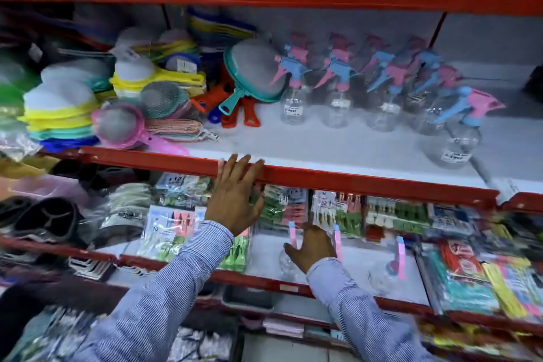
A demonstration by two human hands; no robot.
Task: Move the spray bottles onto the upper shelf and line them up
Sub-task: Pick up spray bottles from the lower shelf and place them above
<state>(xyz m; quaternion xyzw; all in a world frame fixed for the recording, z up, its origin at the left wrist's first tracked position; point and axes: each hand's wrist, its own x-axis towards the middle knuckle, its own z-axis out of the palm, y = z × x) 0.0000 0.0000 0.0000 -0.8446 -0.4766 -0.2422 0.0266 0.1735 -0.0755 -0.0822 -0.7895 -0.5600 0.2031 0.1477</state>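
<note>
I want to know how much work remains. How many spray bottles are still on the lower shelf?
3, though blur may hide more. One bottle is at the right hand, one just right of that hand, one farther right beside the packets.

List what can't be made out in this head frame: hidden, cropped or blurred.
- Right hand: whether it grips a lower-shelf spray bottle; the hand's back hides the fingers.
- Price label on the front bottle: text blurred.
- Back-row bottles: count unclear, motion blur and nearer bottles cover them.
- Left hand: fingertips curl over the shelf edge.
</note>
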